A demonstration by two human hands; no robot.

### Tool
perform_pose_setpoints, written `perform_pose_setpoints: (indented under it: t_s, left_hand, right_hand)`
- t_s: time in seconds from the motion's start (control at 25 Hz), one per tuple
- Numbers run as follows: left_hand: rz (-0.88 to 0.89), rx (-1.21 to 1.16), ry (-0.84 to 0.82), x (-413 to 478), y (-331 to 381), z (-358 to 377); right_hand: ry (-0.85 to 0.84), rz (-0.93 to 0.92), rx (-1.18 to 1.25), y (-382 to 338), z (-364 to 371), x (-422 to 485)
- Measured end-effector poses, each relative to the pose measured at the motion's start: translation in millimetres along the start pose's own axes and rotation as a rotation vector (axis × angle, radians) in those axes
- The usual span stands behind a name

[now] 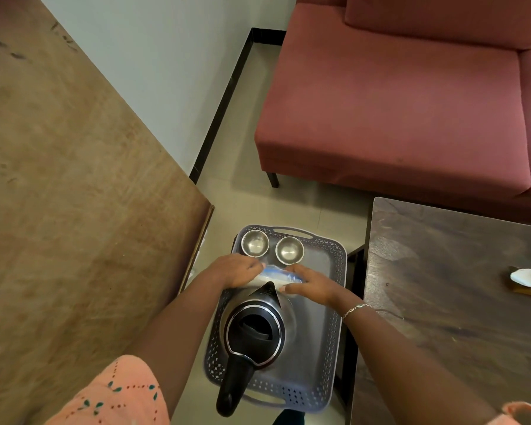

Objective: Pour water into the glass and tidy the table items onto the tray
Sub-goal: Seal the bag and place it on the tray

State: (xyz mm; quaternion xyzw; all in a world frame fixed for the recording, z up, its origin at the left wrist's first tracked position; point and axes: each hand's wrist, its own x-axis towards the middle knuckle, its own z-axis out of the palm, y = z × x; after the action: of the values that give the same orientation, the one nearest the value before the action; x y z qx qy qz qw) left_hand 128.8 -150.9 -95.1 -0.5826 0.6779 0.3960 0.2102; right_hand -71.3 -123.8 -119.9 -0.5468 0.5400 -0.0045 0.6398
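Grey tray (pixel 316 357) squeezed between brown worktop (pixel 74 179) and dark worktop (pixel 457 302), little room sideways. On it: steel-and-black kettle (pixel 255 326) at near end, 2 steel bowls (pixel 255 243) at far rim, blue-white packet (pixel 276 276) between, gripped by left hand (pixel 239 271) and right hand (pixel 313 285).

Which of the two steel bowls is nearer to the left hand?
The bowl in the far left corner of the tray: the left hand is right beside it. The other bowl sits further right.
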Motion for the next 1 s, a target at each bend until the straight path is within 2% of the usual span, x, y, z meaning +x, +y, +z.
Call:
perform_pose_setpoints:
  t_s: [0.08, 0.2, 0.36, 0.52, 0.76, 0.84, 1.0]
  left_hand:
    - [0.005, 0.062, 0.037, 3, 2, 2]
    - [0.054, 0.097, 0.223, 2, 2, 13]
    - [0.133, 0.0, 0.412, -8, 5, 23]
    - [0.086, -0.095, 0.52, -25, 20, 24]
    - [0.041, -0.012, 0.703, -67, 97, 42]
    - [0.022, -0.022, 0.706, -80, 131, 55]
    - [-0.015, -0.009, 0.613, -101, 205, 91]
  right_hand:
    - [0.006, -0.003, -0.031, 0, 0, 1]
    - [0.069, -0.077, -0.159, -4, 1, -5]
    - [0.271, -0.177, -0.299, 0, -3, -19]
    - [0.411, -0.233, -0.418, 7, -16, -44]
    - [0.548, -0.232, -0.647, 29, -39, -125]
    - [0.567, -0.226, -0.693, 38, -47, -154]
    - [0.602, -0.22, -0.778, 71, -72, -217]
